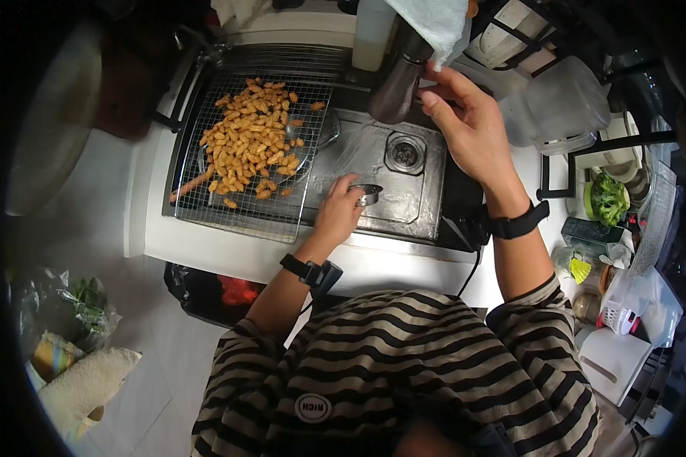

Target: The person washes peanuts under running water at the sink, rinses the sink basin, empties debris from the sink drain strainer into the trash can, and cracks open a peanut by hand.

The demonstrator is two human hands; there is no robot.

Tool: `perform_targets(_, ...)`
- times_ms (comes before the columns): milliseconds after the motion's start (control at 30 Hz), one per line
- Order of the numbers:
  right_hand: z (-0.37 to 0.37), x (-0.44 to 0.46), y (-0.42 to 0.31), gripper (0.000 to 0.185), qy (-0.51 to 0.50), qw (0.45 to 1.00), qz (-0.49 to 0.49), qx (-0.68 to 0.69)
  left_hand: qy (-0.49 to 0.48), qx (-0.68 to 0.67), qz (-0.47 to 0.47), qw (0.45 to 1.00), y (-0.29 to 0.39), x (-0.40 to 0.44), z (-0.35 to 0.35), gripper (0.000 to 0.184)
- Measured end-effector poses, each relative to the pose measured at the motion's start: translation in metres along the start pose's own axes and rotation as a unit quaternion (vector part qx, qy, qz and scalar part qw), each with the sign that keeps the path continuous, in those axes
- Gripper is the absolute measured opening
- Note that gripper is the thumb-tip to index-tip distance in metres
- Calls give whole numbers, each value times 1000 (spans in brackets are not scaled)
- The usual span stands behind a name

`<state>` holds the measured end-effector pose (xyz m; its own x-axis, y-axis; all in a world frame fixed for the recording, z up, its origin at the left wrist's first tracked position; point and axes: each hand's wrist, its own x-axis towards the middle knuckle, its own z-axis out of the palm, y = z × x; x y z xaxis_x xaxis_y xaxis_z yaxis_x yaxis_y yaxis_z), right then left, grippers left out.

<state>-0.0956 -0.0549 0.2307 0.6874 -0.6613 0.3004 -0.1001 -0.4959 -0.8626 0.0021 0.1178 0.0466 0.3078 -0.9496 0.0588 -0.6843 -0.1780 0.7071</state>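
Note:
My left hand (338,215) is closed on a small round metal ring (369,195), held low over the wet-looking steel stove top (373,145). Beyond the ring, a round burner opening (405,154) is set in the steel. My right hand (474,129) is raised at the back right, thumb and fingers apart. Its fingertips are beside a dark tapered bottle-like object (396,93) and close to the lower corner of a white cloth (438,29); whether they touch either is unclear.
A wire rack (274,222) with golden peanut-like pieces (251,141) covers the stove's left side. A wooden handle (193,183) shows under it. At right stand a clear plastic container (560,103), broccoli (608,199) and a dark box (596,238). Bags lie on the floor at left.

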Motion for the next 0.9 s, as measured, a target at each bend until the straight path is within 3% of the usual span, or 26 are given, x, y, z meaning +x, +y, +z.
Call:
perform_targets(33,3,3,4,32,6,1000,-1,1,10,14,-11,1000,-2,-2,-5,24)
perform_targets(167,18,9,45,24,-6,957,186,222,15,7,-50,999,-7,1,-18,25)
perform_targets(233,39,2,86,30,-110,870,295,379,27,18,-41,999,-10,2,-11,27)
perform_targets(300,59,-5,108,32,-188,708,453,508,36,14,-31,999,-12,1,-4,27)
perform_targets(400,76,-9,118,32,-216,639,512,531,43,31,-54,997,-7,2,4,28)
perform_targets(500,72,2,120,27,-377,736,445,343,44,15,-43,998,1,13,6,29)
perform_targets(533,71,7,127,29,-371,780,397,311,45,4,-32,998,4,16,5,30)
perform_targets(567,79,11,162,28,-376,857,278,216,47,-8,-20,999,5,20,5,31)
perform_targets(600,87,27,228,27,-301,801,344,387,67,-12,16,998,3,24,6,31)
perform_targets(633,92,47,273,26,-218,710,396,540,73,-68,8,995,0,29,7,30)
perform_targets(700,85,56,236,22,-161,743,402,510,77,-184,-5,980,0,28,11,30)
perform_targets(733,83,61,220,20,-133,758,404,494,61,-179,-58,980,7,24,4,29)
perform_targets(767,91,63,229,15,-123,721,390,559,48,-170,-83,981,5,19,6,29)
perform_targets(833,104,61,253,20,-70,707,389,586,21,-151,-132,979,-2,6,11,29)
perform_targets(900,113,60,259,22,-48,682,389,618,39,-85,-86,992,-4,-6,8,28)
